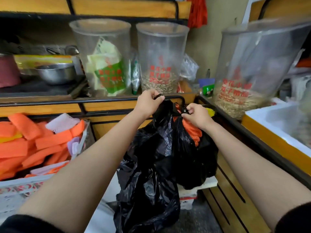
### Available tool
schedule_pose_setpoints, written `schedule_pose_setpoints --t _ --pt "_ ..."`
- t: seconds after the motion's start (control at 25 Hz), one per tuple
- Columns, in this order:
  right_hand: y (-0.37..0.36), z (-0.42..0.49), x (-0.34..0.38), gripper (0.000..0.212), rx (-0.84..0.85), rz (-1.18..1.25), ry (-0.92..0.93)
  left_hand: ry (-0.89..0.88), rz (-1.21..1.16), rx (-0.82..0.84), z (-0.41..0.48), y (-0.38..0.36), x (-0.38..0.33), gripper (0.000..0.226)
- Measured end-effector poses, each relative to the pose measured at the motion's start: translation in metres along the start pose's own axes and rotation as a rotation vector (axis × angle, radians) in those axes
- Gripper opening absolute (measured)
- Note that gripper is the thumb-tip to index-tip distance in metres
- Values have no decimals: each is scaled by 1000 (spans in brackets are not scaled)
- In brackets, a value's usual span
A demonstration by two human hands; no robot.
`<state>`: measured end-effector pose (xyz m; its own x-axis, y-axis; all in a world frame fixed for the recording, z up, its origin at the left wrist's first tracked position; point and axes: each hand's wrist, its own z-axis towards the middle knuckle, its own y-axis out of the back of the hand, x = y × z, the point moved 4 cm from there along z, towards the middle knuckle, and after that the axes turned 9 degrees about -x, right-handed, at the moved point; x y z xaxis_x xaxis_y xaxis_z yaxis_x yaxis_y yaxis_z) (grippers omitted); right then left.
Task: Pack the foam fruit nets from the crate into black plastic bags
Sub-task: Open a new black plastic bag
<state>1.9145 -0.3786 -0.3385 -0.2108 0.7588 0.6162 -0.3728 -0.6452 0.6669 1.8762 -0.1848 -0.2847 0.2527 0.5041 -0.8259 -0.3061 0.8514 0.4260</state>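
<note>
My left grip (149, 101) is curled tight round 1 handle of the black bag (168, 148). My right grip (196, 116) pinches the other handle. Both are raised above the bag's mouth, close together. The bag stands bulging in front of me, below the shelf edge, with packed foam nets (191, 130) showing orange through the gap under my right grip. I judge this bag full and the step in hand to be closing it. Next the 2 handles need crossing and knotting, pulled snug without tearing the thin plastic. The crate (42, 180) to my left holds plenty of loose nets (33, 145), mostly orange with a few pale ones, so more bags look needed.
</note>
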Motion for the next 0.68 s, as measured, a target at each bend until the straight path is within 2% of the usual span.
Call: schedule_pose_setpoints --t 0.08,0.16,0.32,0.44,0.48,0.56,0.68 --pt "-13 -1 -25 14 73 -77 -48 51 -23 25 1 -13 16 24" --pt "-23 -2 -34 21 125 -145 -101 77 3 34 5 -18 27 25" --pt "-23 -13 12 51 24 -174 -29 108 27 -5 18 -17 48 29" --pt "-47 -39 48 68 307 -257 61 114 69 -61 26 -3 67 25" --pt "-59 -46 50 66 395 -327 80 120 69 -78 27 4 73 22" --pt "-80 -49 47 40 480 -413 114 134 74 -120 32 21 88 19" --pt "-101 -29 45 19 360 -421 142 128 189 -160 41 55 114 20"
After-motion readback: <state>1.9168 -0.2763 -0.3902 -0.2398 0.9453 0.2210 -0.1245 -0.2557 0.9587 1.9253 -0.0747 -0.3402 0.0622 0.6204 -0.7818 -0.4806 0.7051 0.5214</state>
